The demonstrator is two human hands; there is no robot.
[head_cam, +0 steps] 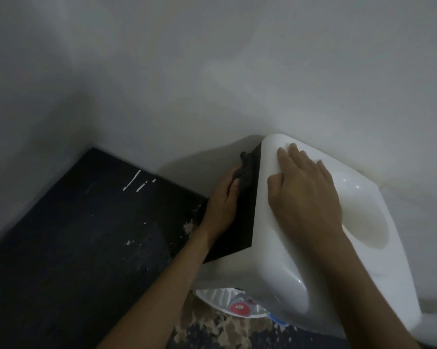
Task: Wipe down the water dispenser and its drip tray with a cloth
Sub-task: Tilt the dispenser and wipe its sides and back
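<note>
The white water dispenser (pixel 300 260) stands against the wall, seen from above, with a round bottle well on its top and a black left side panel (pixel 240 222). My left hand (pixel 222 205) presses a dark cloth (pixel 246 165) against the upper part of that black panel. My right hand (pixel 305 187) lies flat, fingers spread, on the dispenser's white top near its back left corner. Below the front edge show the red tap (pixel 239 308), the blue tap (pixel 278 319) and part of the white drip tray (pixel 217 297).
A black, paint-flecked board or tabletop (pixel 81 235) lies to the left of the dispenser, close to my left forearm. The grey-white wall (pixel 212 71) runs right behind the dispenser. A worn, speckled floor (pixel 225 331) shows below.
</note>
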